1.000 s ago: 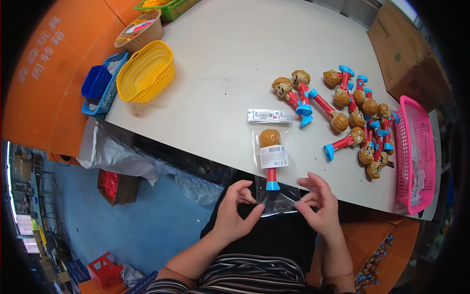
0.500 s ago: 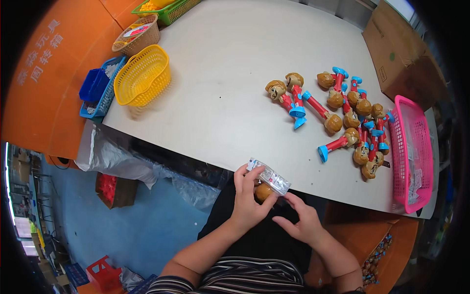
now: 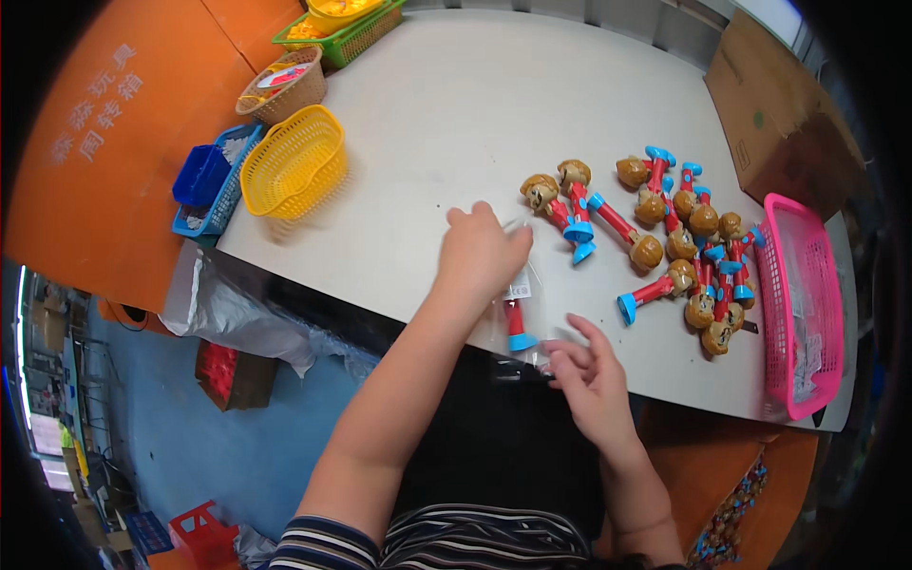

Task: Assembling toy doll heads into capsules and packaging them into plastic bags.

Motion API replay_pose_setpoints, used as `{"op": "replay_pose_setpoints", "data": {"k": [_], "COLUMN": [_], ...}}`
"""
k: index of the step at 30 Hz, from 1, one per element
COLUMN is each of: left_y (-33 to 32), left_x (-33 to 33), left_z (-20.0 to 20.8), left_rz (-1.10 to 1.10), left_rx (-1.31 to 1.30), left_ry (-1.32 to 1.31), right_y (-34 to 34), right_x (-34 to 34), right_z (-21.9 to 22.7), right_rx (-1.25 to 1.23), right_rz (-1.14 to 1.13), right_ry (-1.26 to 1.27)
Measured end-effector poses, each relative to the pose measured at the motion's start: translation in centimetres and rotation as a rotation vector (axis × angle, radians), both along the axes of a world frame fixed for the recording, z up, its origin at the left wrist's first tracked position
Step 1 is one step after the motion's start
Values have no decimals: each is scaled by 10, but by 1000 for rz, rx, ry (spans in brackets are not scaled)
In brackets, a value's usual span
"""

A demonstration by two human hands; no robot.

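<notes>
A clear plastic bag (image 3: 534, 309) hangs over the table's front edge, with a toy figure (image 3: 514, 313) inside. The figure's red stem and light blue foot show; its head end is hidden by my left hand (image 3: 480, 252). That hand is closed on the bag's upper end, fingers curled and thumb at the plastic. Lower down, my right hand (image 3: 591, 380) pinches the bag's bottom corner, its index finger raised off the plastic. Several loose toy figures (image 3: 679, 242) with brown rounded heads, red stems and blue feet lie in a scattered group to the right.
A pink basket (image 3: 774, 313) stands at the table's right end, before a cardboard box (image 3: 760, 104). Yellow (image 3: 309, 190), tan (image 3: 309, 95), blue (image 3: 223, 204) and green (image 3: 370, 38) baskets line the left side. More figures (image 3: 727, 532) fill an orange bin below right.
The bagged figure has gone from above my lap onto the table edge and now shows its foot. My left hand has moved up and forward; my right hand has shifted slightly forward.
</notes>
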State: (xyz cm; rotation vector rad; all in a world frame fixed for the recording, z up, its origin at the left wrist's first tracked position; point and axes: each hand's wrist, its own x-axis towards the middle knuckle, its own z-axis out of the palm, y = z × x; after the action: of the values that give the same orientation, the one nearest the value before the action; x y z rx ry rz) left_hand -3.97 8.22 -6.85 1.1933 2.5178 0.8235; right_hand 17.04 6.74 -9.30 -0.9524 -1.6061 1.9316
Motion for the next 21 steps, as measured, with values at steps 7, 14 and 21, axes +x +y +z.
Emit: {"op": "replay_pose_setpoints", "data": {"k": [7,14,21], "left_y": [-24,-70,-79], "left_x": [19,28,38], "left_z": [0,-28,-25], "left_rz": [18,-185,-327], "left_rx": [-5,417,438], "left_ry": [-61,-420,-472], "right_y": [8,12,11], "right_x": [16,-14,-22], "right_z": [-2,1,-21], "right_rx": [784,1045,498], "right_rz": [-91,71,-53], "right_ry": [-315,-322,-116]}}
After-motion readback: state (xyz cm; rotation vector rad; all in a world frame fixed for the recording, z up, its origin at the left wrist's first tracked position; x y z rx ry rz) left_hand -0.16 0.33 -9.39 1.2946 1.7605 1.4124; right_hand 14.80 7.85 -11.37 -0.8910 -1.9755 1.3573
